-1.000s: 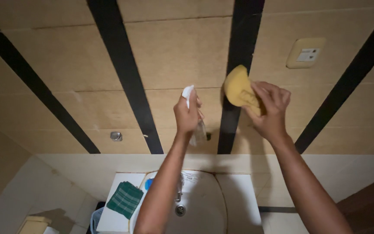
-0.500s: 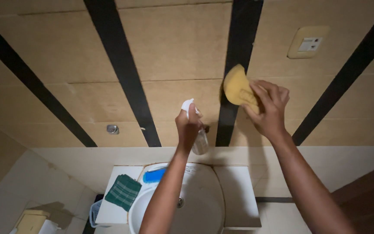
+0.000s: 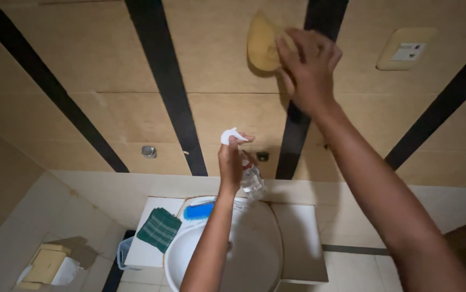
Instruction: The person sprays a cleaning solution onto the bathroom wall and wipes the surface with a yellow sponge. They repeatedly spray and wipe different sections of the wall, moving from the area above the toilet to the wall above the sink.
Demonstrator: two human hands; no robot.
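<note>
While the tan wall (image 3: 98, 59) with its slanting black stripes (image 3: 168, 92) fills the view, the wiping step looks to be in hand: the right hand (image 3: 308, 67) presses a yellow cloth (image 3: 262, 43) flat against the tile, grip clenched on its bunched edge. Below, over the white basin (image 3: 254, 254), the left hand (image 3: 233, 159) grips a clear spray bottle (image 3: 252, 178), long axis tilted, white nozzle (image 3: 230, 135) up and pointing left, base down toward the basin. My read: next calls for steady, overlapping strokes, cloth kept flat.
</note>
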